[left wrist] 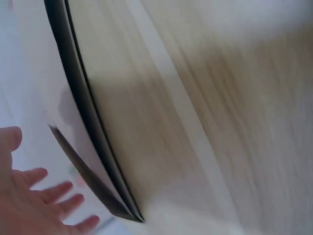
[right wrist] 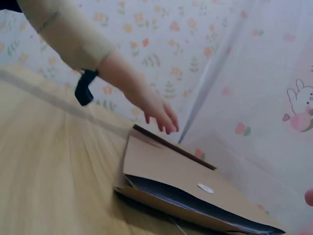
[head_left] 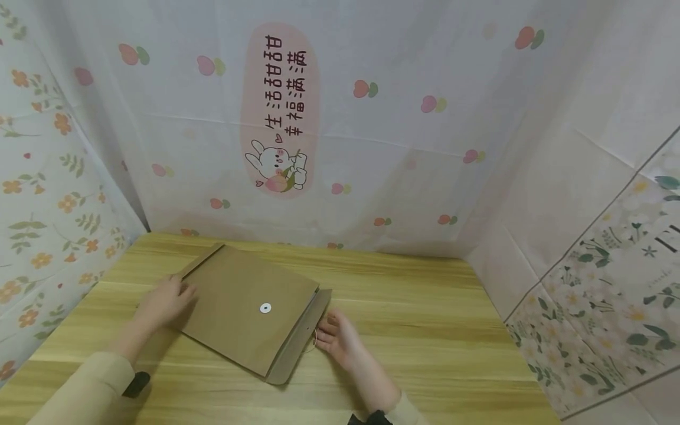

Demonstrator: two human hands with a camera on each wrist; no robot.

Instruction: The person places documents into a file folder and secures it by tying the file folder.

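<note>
A brown kraft-paper document envelope (head_left: 234,304) lies at an angle on the table, a white round button (head_left: 265,308) on its upper face. Its narrow flap (head_left: 303,339) is unfolded toward the right, and a thin string (head_left: 316,337) loops from the flap. At the far left end, a narrow strip (right wrist: 173,146) is folded up. My left hand (head_left: 166,300) hovers by that end, fingers spread and apart from the paper in the left wrist view. Beside the flap, my right hand (head_left: 342,342) has loosely bent fingers close to the string. The right wrist view shows the envelope's dark opening.
The wood-grain table (head_left: 425,330) extends under and around the envelope. Behind it hangs a white printed cloth (head_left: 404,147) with a rabbit picture. Floral cloths stand on the left (head_left: 53,195) and right (head_left: 595,283) sides.
</note>
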